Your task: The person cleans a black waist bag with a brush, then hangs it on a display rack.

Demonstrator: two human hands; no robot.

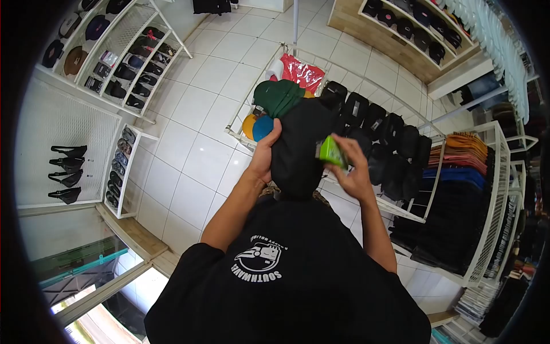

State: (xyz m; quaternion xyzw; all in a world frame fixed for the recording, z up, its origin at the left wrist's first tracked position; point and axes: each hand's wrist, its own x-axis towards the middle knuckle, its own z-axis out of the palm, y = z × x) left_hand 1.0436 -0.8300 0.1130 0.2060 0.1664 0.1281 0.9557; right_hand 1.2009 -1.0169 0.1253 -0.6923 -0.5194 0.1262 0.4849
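Observation:
My left hand [266, 152] grips the left edge of a black fabric bag [299, 140], thumb lying on its front face. The bag is up in front of my chest, and its rounded lower end points toward me. At the bag's right side, my right hand [355, 169] is closed around a small bright green block-shaped tool [330, 152]. Its left end is right at the bag's surface, and motion blurs it; I cannot tell its kind. Just beyond the bag are a dark green cap [278, 96] and a blue cap [263, 127].
A white wire display table [234, 127] carries rows of black bags [356, 109] and a red plastic-wrapped packet [299, 71]. Folded clothes [458, 172] fill a rack at right. Cap shelves [123, 69] stand at left, with hanging waist bags [66, 172] below. White tiles [189, 155] cover the floor.

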